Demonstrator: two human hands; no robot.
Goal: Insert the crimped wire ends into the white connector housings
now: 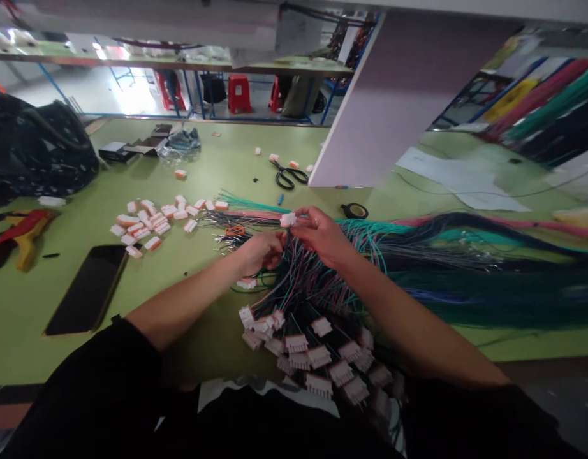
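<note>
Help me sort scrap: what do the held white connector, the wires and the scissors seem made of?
White connector: probably hard plastic, fairly matt, judging by its opaque, blocky look.
Wires: likely metal in smooth plastic insulation; coloured strands end in silvery tips, but the cores are hidden.
Scissors: black looped handles, plastic or coated metal, I can't tell; blades probably metal, being thin and tapered.

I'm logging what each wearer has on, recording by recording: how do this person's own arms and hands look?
Both arms wear plain black sleeves, left sleeve and right sleeve, ending near the elbows. The forearms are bare. The left hand and right hand show no gloves.
</note>
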